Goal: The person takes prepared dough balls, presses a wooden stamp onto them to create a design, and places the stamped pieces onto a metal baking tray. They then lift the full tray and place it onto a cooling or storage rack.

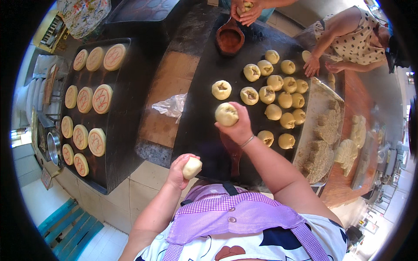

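My left hand (pixel 177 171) is closed around a smooth pale dough ball (pixel 192 168), close to my apron at the near edge of the black tray (pixel 198 130). Farther out, my right hand (pixel 239 125) grips another dough ball (pixel 226 114) above that tray; its top looks gathered and creased. Just beyond it sits a dough ball with brownish filling showing at its opening (pixel 221 90). Several more filled dough balls (pixel 285 100) cluster on the tray to the right of my hand. Below my right wrist lies a dark wooden handle (pixel 232 154), partly hidden by my forearm.
A wooden dipper (pixel 230 40) stands at the tray's far end. On the right are a pan of crumbly filling (pixel 324 130) and a wooden table with dough pieces (pixel 347 152). Stamped round cakes (pixel 102 99) fill a left tray. A plastic bag (pixel 170 106) lies between. Two co-workers' hands (pixel 250 13) (pixel 312 64) reach in.
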### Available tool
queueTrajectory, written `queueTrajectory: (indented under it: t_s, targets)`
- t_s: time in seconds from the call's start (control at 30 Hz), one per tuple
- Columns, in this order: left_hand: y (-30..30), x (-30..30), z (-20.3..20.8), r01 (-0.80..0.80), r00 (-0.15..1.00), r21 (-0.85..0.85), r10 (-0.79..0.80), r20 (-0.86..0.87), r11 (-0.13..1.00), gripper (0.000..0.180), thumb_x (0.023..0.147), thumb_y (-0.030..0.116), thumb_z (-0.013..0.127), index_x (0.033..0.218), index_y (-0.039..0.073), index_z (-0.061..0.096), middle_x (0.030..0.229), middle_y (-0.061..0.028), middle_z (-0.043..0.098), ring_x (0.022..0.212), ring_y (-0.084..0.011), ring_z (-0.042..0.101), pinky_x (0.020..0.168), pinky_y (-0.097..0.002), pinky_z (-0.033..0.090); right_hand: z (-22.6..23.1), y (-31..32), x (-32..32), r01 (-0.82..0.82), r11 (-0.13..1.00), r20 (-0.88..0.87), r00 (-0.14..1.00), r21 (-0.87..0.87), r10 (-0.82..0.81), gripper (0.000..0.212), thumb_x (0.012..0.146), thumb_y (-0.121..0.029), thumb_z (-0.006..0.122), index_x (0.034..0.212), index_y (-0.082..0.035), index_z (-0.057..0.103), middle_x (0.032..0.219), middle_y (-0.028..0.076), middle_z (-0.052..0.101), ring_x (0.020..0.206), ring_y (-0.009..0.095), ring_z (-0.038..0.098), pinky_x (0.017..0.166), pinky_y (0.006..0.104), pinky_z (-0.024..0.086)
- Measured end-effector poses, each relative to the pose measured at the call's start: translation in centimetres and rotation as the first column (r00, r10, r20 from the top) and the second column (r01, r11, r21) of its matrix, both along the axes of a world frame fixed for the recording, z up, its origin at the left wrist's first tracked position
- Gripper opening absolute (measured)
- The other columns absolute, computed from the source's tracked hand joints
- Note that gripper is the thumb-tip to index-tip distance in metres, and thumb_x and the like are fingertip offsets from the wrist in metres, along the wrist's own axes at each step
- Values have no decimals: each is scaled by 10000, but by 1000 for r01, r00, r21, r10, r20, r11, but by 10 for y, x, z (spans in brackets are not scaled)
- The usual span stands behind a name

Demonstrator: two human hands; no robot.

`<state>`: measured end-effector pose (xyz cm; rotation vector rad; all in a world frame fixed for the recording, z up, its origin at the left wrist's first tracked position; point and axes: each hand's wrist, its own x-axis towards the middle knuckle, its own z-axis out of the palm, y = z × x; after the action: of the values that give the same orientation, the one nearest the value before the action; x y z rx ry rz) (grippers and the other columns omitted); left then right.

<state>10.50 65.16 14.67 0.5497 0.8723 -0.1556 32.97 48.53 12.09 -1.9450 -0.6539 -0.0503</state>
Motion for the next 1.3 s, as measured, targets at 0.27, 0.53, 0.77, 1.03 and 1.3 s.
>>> queueTrajectory:
  t_s: [0.27,0.53,0.77,1.03,1.3]
  targets:
    - [-2,37,38,150,900,678,-383,207,720,290,854,144,733,1090,13,626,1106,-101,653,1019,-162,610,908,-304,495,-8,27,-15,-106,750,7,989,-653,146,747,705,-279,820,1371,-161,501,1419,110,478,1396,352,322,1134,549,259]
    - [-41,62,102,-114,594,953,-750,291,280,476,657,224,895,1020,36,651,1062,-126,676,964,-284,654,850,-353,526,86,-34,-107,304,663,-630,-212,684,747,750,943,-719,301,1316,-101,501,1242,81,593,1128,240,610,940,386,526]
    - [-108,42,130,-476,593,868,-780,200,-140,454,700,269,861,1029,63,627,1121,-129,677,1092,-335,626,988,-465,460,126,-86,-141,477,552,-602,-56,684,796,570,994,-599,373,1229,-112,552,1172,56,621,1090,195,622,913,345,535]
    - [-150,16,144,-535,577,839,-766,283,-93,345,851,180,722,1152,38,632,1262,-166,617,1192,-373,575,1026,-479,440,151,-118,-167,503,467,-589,106,727,802,525,1018,-533,358,1255,-101,540,1198,56,611,1118,202,604,985,372,486]
    - [-144,34,165,-520,602,845,-756,258,-126,254,848,193,675,1039,26,673,1062,-156,662,987,-368,629,896,-436,502,144,-96,-176,258,505,-567,351,823,745,734,952,-695,338,1406,-125,422,1381,43,499,1288,209,486,1079,369,396]
